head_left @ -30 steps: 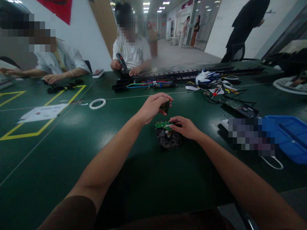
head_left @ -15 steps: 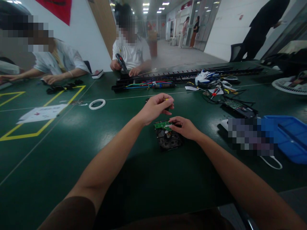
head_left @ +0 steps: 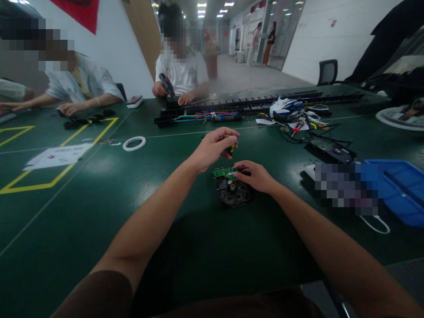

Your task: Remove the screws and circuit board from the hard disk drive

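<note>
Two bare forearms reach from the near edge over a dark green tabletop (head_left: 198, 260). On it, slightly right of centre, lies a squarish black device (head_left: 233, 196), flat, with a narrow green circuit board (head_left: 221, 173) along its far side.

Right hand (head_left: 253, 174): fingers half curled, thumb and fingertips on the right end of the board; cannot tell whether they grip it or only press. Left hand (head_left: 217, 148): above the far side of the board, fingers closed around a small tool with a black-and-yellow handle (head_left: 231, 151), mostly covered by the fingers. Tool points downward; contact with the board cannot be made out.

Right side: looped white cord (head_left: 379, 226), then a blue plastic tray (head_left: 406, 190) beside a flat item (head_left: 346, 187) blurred out by pixelation. Left side: white paper sheet (head_left: 59, 157) over yellow tape lines (head_left: 33, 188).

Further off: second black device with green board (head_left: 333, 149) at right; flat white ring (head_left: 134, 144) at left. Beyond: blue-and-white gloves (head_left: 285, 107) and long black rails (head_left: 251, 105) with coloured wires (head_left: 198, 117). Far side: co-worker in a white T-shirt (head_left: 187, 73), one hand on a dark hand tool (head_left: 167, 84).
</note>
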Demonstrator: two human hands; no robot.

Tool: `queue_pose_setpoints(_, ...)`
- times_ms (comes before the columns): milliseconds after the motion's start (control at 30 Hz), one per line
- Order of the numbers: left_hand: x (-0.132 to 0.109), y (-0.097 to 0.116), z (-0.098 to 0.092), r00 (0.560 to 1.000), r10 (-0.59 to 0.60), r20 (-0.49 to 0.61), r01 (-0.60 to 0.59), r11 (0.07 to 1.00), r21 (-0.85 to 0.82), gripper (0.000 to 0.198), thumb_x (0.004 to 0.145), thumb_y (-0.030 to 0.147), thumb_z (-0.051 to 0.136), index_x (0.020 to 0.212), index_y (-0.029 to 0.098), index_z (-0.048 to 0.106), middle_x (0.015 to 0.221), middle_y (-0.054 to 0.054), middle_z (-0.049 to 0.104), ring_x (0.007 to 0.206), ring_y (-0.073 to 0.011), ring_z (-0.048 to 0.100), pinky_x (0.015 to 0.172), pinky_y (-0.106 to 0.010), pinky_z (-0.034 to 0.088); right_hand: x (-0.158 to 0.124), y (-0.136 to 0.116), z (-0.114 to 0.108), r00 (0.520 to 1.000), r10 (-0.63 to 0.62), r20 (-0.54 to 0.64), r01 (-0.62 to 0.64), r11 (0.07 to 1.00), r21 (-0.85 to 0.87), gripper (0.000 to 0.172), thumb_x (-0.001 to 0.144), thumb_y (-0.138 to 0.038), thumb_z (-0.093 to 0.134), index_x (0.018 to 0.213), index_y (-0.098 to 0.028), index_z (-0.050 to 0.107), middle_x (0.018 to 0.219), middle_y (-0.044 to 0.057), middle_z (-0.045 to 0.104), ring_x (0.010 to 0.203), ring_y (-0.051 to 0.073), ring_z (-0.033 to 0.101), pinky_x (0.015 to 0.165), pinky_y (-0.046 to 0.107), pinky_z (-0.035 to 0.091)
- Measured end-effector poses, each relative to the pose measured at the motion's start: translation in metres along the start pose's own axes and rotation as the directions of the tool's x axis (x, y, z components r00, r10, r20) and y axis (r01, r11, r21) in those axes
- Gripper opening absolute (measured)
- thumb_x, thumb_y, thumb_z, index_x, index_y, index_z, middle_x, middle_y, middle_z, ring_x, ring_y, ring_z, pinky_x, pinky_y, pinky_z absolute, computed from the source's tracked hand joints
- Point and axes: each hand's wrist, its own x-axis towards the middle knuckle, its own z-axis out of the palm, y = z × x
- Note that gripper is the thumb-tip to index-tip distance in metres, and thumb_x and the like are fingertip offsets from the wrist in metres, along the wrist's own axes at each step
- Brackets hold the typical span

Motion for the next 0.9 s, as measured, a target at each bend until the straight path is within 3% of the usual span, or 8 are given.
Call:
queue_pose_setpoints(233,-0.0008,0.0031,0.0032,0.998,-0.064,-0.026,0.060,0.989,-0.134,0.010,0.097,0.022,0.059,0.106,0.018,0.058,0.098,-0.008,0.073,0.093,-0.0192,0.072,0.067,-0.027,0.060,0.0001,-0.0006,-0.0005,1.000,0.002,0.003,-0.002,1.000,-0.013,0.029,0.091,-0.040,0.077,0.117,-0.028,0.073,0.122,0.006,0.075,0.112,0.025,0.072,0.102,0.048,0.059)
queue_pose_setpoints(567,0.0011,0.0036,0.0011,0.998,-0.064,-0.022,0.060,0.988,-0.141,0.015,0.095,0.019,0.055,0.096,0.015,0.069,0.098,-0.009,0.068,0.094,-0.0190,0.068,0.067,-0.028,0.060,0.0007,0.0035,-0.0002,1.000,0.013,0.012,-0.013,1.000,0.009,0.029,0.091,-0.039,0.076,0.118,-0.028,0.072,0.124,0.006,0.075,0.114,0.025,0.072,0.104,0.048,0.059)
queue_pose_setpoints(900,0.0015,0.0010,0.0017,0.999,-0.048,-0.004,0.046,0.987,-0.156,0.014,0.099,0.020,0.054,0.104,0.017,0.066,0.096,-0.007,0.069,0.092,-0.0175,0.070,0.071,-0.028,0.060,0.0000,0.0031,0.0003,0.999,0.029,0.024,-0.029,0.999,0.033,0.030,0.091,-0.040,0.076,0.118,-0.028,0.072,0.121,0.006,0.075,0.111,0.025,0.073,0.104,0.049,0.059)
